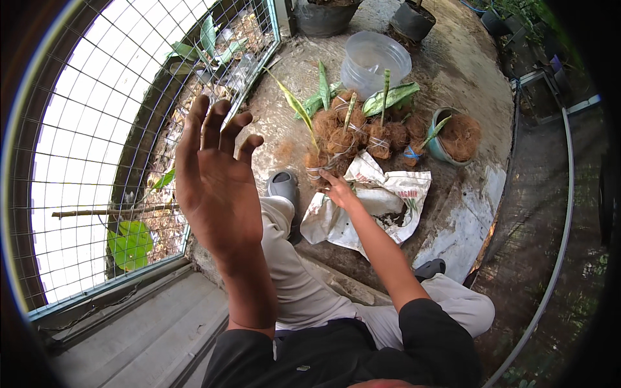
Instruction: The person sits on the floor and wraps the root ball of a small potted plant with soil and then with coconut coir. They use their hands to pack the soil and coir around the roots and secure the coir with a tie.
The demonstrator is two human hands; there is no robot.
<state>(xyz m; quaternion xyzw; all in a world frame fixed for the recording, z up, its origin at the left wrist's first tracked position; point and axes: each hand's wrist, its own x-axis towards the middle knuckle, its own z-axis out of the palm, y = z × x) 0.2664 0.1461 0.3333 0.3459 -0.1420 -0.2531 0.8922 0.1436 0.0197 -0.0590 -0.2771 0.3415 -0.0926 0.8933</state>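
My left hand (223,181) is raised near the wire fence, palm showing and fingers apart, with nothing in it. Lower and farther right, my right hand (337,190) grips the near side of a coconut-fibre root ball (315,161) tied with pale string; part of the fingers is hidden against it. A thin yellow-green leaf (294,103) rises from this ball. Just beyond it sit several more fibre-wrapped snake plants (343,123), bunched together on the ground. Under my right forearm lies an opened white sack (330,223) with dark soil inside.
A clear plastic tub (376,61) stands behind the plants. To the right, a teal pot (441,143) lies tipped beside loose coconut fibre (460,136). Black pots (414,22) stand at the back. The wire fence (84,161) borders the left, dark netting (527,213) the right.
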